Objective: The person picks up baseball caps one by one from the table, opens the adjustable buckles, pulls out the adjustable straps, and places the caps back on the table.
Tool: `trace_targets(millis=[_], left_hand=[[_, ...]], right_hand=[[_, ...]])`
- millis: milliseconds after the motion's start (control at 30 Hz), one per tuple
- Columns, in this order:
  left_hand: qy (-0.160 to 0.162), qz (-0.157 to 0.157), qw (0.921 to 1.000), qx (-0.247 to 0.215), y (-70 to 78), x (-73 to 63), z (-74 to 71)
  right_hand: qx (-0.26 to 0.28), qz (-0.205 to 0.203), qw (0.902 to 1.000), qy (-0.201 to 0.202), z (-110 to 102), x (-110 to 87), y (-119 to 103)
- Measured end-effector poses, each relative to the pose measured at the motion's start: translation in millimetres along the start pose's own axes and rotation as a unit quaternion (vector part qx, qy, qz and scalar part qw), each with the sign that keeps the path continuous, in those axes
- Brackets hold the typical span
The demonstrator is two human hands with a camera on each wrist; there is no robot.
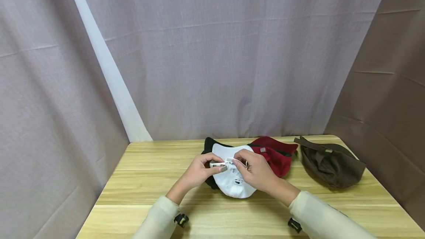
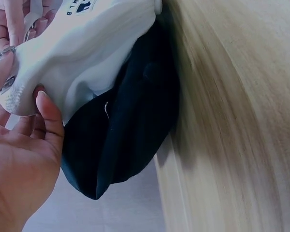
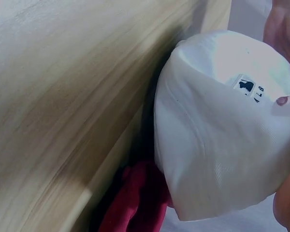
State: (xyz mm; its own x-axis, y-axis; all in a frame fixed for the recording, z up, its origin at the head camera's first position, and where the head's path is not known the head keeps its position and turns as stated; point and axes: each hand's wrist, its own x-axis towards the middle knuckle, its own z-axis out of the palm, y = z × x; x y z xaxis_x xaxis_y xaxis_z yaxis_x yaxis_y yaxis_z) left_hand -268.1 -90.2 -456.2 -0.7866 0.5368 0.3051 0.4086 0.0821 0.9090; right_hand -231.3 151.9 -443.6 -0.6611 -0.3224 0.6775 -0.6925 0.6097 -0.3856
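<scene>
A white cap (image 1: 235,188) with a small black logo patch is held between both hands, its brim pointing away and its back opening toward me. My left hand (image 1: 198,170) pinches the cap's back edge beside a metal buckle (image 1: 223,168), thumb on top and fingers underneath. On the other side my right hand (image 1: 258,169) pinches the white back strap (image 2: 33,25) between thumb and fingers. Behind and left of the white cap lies a black cap (image 2: 130,116), partly covered by it. A red cap (image 1: 276,160) lies just right, partly hidden by the right hand.
A dark brown cap (image 1: 332,167) with a loose strap lies at the right side of the wooden table (image 1: 146,180). Grey curtains (image 1: 232,65) hang behind the table's back edge, and brown fabric (image 1: 382,102) hangs along the right.
</scene>
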Motion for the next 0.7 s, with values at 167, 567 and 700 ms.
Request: trace_targets(millis=[167,567,700], left_hand=[[-0.002,-0.007,0.9995,0.031,-1.0,-1.9,-5.3],[-0.034,0.002,0.9974,0.063,0.5,-2.0,-18.8],[0.003,0.018,0.9975,0.068,2.8,-0.8,-17.0]], right_hand=[[-0.012,0.006,0.9999,0.006,2,-0.6,1],[-0.006,0.044,0.9990,0.005,-1,-4.6,6],[-0.001,0.059,0.9983,0.005,-1,-6.5,9]])
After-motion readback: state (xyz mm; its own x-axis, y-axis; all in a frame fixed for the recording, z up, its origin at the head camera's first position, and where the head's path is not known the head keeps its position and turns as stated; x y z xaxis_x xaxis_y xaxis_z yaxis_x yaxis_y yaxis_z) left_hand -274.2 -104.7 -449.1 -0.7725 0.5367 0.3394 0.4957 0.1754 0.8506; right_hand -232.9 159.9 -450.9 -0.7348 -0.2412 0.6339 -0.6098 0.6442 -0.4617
